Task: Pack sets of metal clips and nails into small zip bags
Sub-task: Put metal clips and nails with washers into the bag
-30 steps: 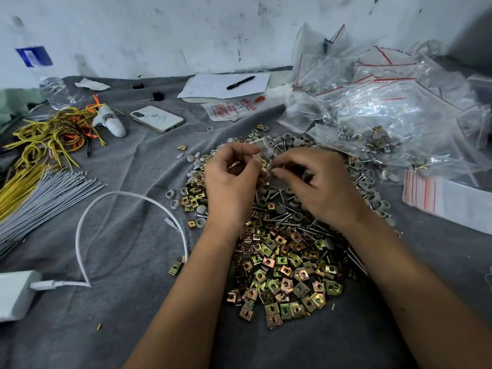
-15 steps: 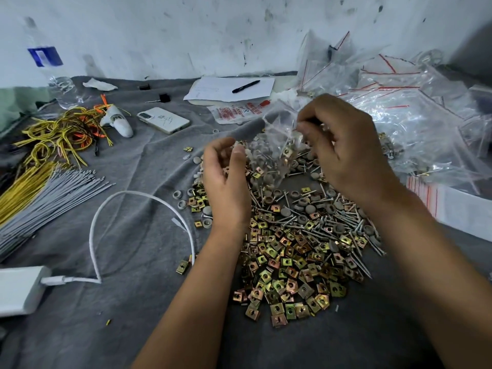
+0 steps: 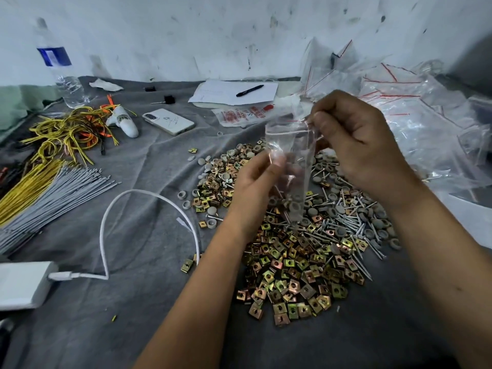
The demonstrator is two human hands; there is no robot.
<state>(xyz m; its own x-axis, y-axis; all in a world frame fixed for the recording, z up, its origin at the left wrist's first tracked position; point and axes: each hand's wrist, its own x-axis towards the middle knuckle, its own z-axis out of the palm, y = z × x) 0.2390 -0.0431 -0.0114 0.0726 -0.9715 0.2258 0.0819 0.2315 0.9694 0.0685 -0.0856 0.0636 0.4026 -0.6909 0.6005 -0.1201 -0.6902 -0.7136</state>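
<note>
A small clear zip bag (image 3: pixel 291 155) with a red line at its mouth hangs upright over the parts pile. My right hand (image 3: pixel 356 145) pinches its top right corner. My left hand (image 3: pixel 255 182) holds the bag's lower left side with thumb and fingers. The bag looks empty, though the pile shows through it. Below lie brass-coloured square metal clips (image 3: pixel 290 272), silver nails (image 3: pixel 343 227) and grey round caps (image 3: pixel 330 171), heaped together on the grey cloth (image 3: pixel 133 302).
A heap of clear zip bags (image 3: pixel 415 113) fills the back right. A white phone (image 3: pixel 167 121), paper with a pen (image 3: pixel 249 90) and a water bottle (image 3: pixel 62 73) sit at the back. Yellow wires (image 3: pixel 61 131), grey ties (image 3: pixel 50 198) and a white charger cable (image 3: pixel 149 209) lie left.
My right hand carried the filled bag off to the right heap and now pinches a fresh empty bag. My left hand rose from the pile and took hold of this bag.
</note>
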